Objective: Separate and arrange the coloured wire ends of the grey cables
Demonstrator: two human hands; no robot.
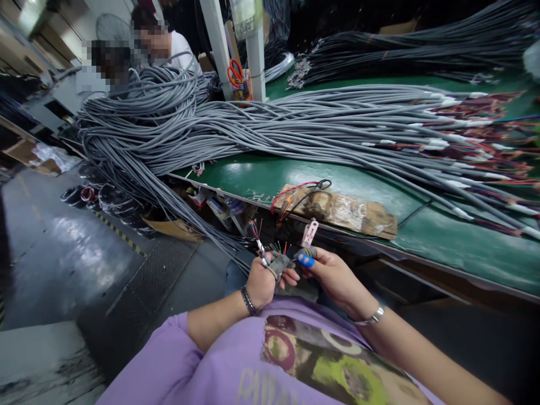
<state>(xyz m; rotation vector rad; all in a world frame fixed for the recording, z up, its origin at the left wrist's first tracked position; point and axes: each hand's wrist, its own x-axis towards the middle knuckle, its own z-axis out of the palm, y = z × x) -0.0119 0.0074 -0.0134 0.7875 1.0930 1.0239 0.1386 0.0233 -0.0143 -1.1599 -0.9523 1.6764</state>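
In front of my purple shirt, my left hand (270,275) is closed around a grey cable end whose thin coloured wires (256,232) stick up beside the thumb. More thin wires (283,247) fan out above the grey finger cover on that hand. Close on its right, my right hand (327,267) has thumb and forefinger pinched together; a blue cover wraps the thumb. What lies in the pinch is too small to make out. A pale pink flat piece with holes (310,233) rises just above the right fingers; I cannot tell whether they hold it.
Long grey cables (261,129) lie across the green bench (236,171), with stripped coloured ends at the right. A taped wooden block (350,214) with red and black leads sits at the bench edge. Black cables (379,56) lie behind. Two people (183,53) are at the far left.
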